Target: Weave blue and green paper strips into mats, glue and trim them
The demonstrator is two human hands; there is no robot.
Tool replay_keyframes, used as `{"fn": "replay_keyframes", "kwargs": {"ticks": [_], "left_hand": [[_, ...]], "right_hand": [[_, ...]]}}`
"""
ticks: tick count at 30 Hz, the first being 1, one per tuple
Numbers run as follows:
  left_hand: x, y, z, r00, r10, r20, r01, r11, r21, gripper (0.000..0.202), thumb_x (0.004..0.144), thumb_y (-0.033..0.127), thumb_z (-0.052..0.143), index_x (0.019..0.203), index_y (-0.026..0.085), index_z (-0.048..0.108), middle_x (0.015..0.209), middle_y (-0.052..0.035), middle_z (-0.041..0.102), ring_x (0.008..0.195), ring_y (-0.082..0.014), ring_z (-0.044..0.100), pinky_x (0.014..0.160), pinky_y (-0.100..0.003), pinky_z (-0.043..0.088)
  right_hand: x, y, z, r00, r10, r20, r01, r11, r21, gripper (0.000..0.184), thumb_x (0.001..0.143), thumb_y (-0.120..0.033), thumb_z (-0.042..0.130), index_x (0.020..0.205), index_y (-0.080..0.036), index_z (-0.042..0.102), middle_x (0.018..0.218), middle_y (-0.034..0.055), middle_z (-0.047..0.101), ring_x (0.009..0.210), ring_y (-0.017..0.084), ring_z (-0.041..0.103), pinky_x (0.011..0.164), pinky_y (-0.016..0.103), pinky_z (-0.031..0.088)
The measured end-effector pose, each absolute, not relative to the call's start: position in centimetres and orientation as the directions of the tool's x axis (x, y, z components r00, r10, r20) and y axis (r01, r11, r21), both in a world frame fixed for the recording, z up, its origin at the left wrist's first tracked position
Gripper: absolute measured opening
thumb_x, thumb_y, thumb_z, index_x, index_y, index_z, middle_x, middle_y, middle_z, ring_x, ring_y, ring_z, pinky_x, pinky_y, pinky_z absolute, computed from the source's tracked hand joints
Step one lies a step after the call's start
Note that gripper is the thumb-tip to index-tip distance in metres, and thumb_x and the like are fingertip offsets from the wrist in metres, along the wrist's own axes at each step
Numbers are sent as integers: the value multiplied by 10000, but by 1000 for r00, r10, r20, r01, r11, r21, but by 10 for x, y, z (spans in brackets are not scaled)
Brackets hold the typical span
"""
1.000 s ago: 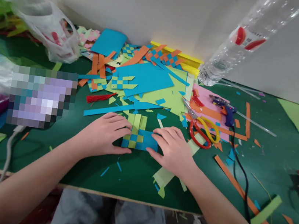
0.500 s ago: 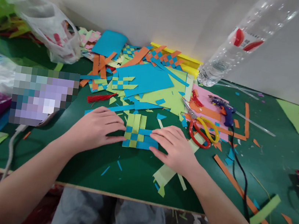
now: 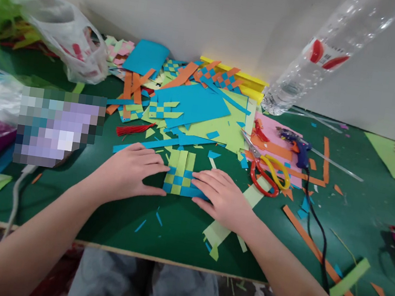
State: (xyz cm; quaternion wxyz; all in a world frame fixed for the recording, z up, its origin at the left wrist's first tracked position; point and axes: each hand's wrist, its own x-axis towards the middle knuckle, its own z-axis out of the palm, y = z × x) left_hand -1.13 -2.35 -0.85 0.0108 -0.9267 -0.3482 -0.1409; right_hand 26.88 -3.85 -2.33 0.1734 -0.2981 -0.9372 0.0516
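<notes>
A small checkered mat of woven paper strips point(image 3: 178, 180) lies on the table in front of me, with green strips running away from me and blue ones running across. The fingertips and thumb of my left hand point(image 3: 133, 172) hold its left edge, thumb near the lower corner. From the right side, my right hand point(image 3: 223, 196) holds the blue strips, its fingers over their upper part and its thumb lower down. Blue strip ends are partly covered by my right fingers. Scissors point(image 3: 266, 170) with red and yellow handles lie beyond my right hand.
Behind the weave lie blue sheets point(image 3: 192, 103), a red tassel point(image 3: 134, 129) and cut scraps. A glue gun point(image 3: 301, 153) trails a black cord at right. A plastic bottle point(image 3: 303, 74) leans by the wall. At left are a phone point(image 3: 60, 129) with cable and a white bag point(image 3: 66, 36).
My right hand has slid slightly left along the blue strips, now right beside the green ones. The checkered section's upper blue row sits closer in. My left hand has stayed at the left edge.
</notes>
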Motion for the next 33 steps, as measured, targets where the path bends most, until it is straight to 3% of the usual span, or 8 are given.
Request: {"fn": "replay_keyframes", "kwargs": {"ticks": [11, 28, 33], "left_hand": [[-13, -23, -11, 741, 599, 305, 608, -790, 74, 328, 841, 510, 617, 940, 206, 691, 835, -23, 677, 783, -186, 620, 765, -358, 411], [-8, -24, -11, 751, 600, 274, 606, -792, 72, 249, 885, 439, 580, 949, 218, 675, 851, -26, 686, 773, -183, 637, 742, -330, 434], [-6, -23, -11, 751, 599, 278, 603, -794, 78, 256, 881, 443, 585, 935, 212, 681, 844, -26, 691, 769, -185, 643, 746, -331, 441]], "right_hand": [[269, -40, -22, -758, 586, 287, 552, 810, -195, 359, 970, -359, 457, 1202, -128, 604, 1302, 81, 612, 1218, 221, 536, 1079, 433, 407], [269, -40, -24, -763, 590, 263, 548, 807, -220, 359, 967, -354, 461, 1217, -132, 591, 1323, 88, 596, 1231, 230, 522, 1092, 450, 383], [275, -35, -14, -671, 644, 368, 567, 765, -305, 308, 944, -343, 515, 1185, -169, 595, 1250, 78, 642, 1167, 203, 571, 1074, 432, 398]]}}
